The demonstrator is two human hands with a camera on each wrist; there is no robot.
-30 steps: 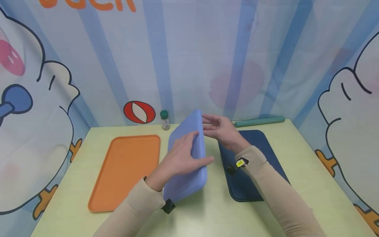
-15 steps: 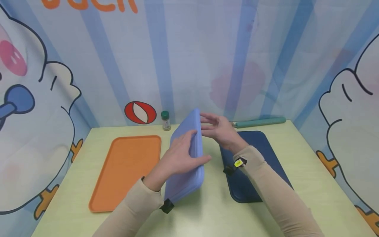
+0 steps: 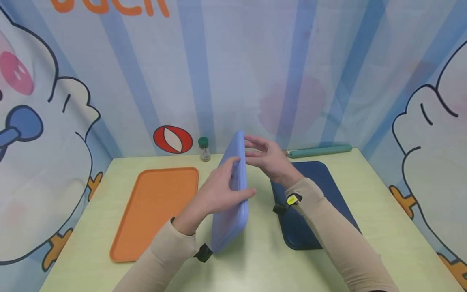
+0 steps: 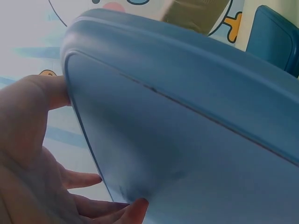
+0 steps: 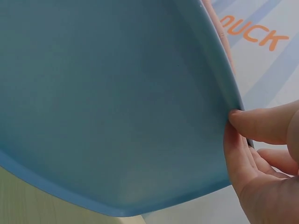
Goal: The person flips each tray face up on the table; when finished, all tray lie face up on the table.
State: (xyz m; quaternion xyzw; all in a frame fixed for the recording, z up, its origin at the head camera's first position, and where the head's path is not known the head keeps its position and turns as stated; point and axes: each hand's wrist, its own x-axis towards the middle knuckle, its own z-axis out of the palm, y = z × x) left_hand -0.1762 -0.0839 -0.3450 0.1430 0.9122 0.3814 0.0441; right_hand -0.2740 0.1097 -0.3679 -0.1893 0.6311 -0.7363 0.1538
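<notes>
- Blue-striped cloth (image 3: 233, 73) hangs behind the lilac tray (image 3: 226, 227), with white cartoon figures (image 3: 43, 182) printed to either side of it and orange lettering (image 3: 113, 7) up and to its left.
- Your pale yellow table (image 3: 262, 263) spreads out below and around the lilac tray.
- You have the lilac tray tipped steeply, nearly on edge, over the middle of the table; whether its lower edge touches the surface, you cannot tell.
- To its left, the orange tray (image 3: 157, 211) lies flat.
- To its right, the navy tray (image 3: 297, 227) lies flat, partly under your right arm.
- Your left hand (image 3: 215, 192) grips the lilac tray's rim from its left side, thumb reaching across the edge and fingertips on the underside.
- Your right hand (image 3: 271, 158) pinches the same tray at its far end, from the right.
- Beyond it and to the right, a teal stick (image 3: 321, 151) lies along the table's back edge.
- Just beyond it and to the left, a green-capped bottle (image 3: 205, 153) stands upright.
</notes>
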